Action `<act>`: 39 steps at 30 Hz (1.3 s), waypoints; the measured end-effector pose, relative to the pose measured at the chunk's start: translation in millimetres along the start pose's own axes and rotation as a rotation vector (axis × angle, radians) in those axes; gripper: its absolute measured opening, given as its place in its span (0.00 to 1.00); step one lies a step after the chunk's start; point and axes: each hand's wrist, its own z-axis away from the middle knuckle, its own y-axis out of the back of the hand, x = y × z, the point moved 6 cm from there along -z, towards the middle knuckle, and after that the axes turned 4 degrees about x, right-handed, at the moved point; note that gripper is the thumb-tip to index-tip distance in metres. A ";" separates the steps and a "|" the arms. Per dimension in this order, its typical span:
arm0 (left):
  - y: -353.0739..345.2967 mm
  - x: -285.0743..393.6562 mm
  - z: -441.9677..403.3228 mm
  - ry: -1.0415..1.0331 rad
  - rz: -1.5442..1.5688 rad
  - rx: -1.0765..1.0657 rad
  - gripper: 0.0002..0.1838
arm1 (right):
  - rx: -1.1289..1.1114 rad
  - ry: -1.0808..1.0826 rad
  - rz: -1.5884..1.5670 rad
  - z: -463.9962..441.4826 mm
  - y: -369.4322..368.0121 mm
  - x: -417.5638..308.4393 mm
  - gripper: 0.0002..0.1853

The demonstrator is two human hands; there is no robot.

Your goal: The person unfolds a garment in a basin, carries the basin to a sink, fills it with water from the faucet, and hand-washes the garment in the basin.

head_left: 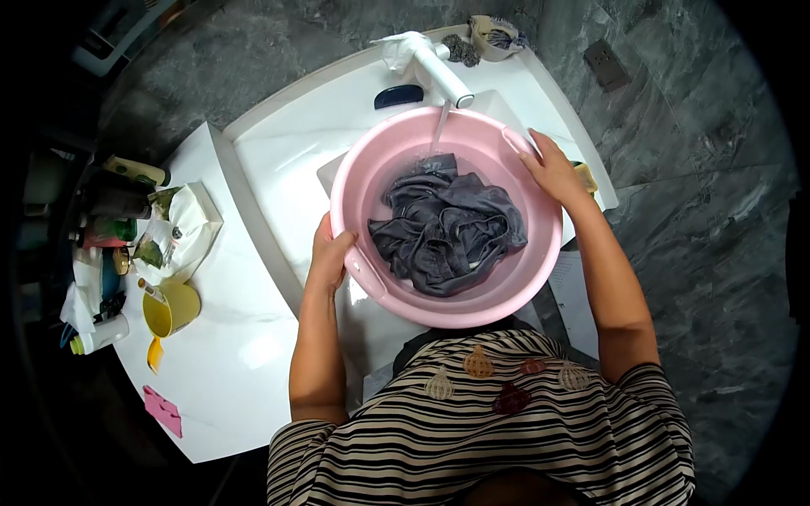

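Note:
A round pink basin [371, 152] is between my hands, its near side close to my striped shirt. Inside it, a dark grey garment [451, 223] lies bunched up in shallow water. My left hand [331, 253] grips the rim at the left, near a slotted handle, with the thumb on the edge. On the upper right, my right hand [553, 169] holds the rim beside the other handle. The fingers under the rim are partly hidden. From the white faucet [443, 74] above the far rim, a thin stream of water runs into the basin.
The white counter [270, 160] carries a dark blue brush-like object [398, 96] behind the basin. Leftward stand a yellow cup [172, 309], a white plastic bag [192, 228] and several bottles. A pink cloth [163, 411] lies near the left edge. Grey marble-patterned wall is at right.

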 end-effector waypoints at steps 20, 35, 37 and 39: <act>4.1 3.0 0.8 -0.008 -0.032 0.028 0.31 | 0.063 -0.055 -0.090 -223.0 -75.1 -64.9 0.30; 5.7 0.1 -0.4 0.035 -0.075 0.028 0.32 | -0.085 -0.235 -0.257 -249.4 -110.1 -48.9 0.27; 5.1 0.1 0.2 0.050 -0.075 0.031 0.31 | -0.090 -0.230 -0.259 -256.8 -118.7 -38.6 0.27; 4.4 0.5 0.5 0.062 -0.076 0.033 0.31 | -0.092 -0.226 -0.263 -260.5 -123.9 -33.1 0.28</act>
